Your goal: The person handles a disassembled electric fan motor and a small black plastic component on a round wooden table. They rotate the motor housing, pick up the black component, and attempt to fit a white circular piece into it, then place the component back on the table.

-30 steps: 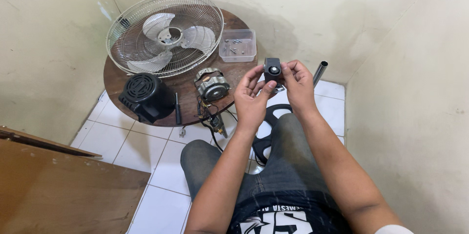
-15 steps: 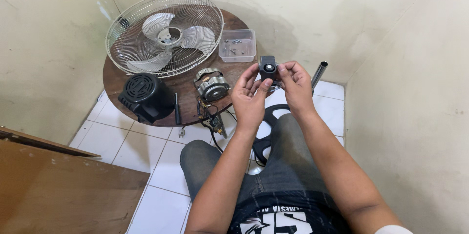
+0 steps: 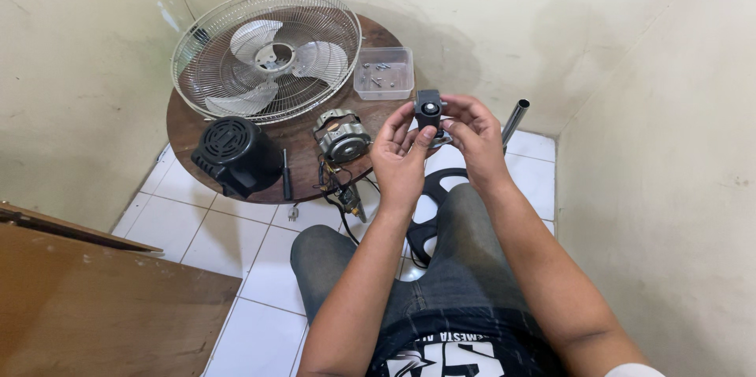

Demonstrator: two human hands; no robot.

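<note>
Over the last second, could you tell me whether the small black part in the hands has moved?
Yes. The small black part has shifted slightly left, toward the clear plastic screw tray on the round wooden table.

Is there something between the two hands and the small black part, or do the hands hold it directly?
Nothing visible stands between them. The left hand and the right hand both grip the small black part directly with their fingertips, raised above the round wooden table. The fan motor lies lower left, apart.
</note>
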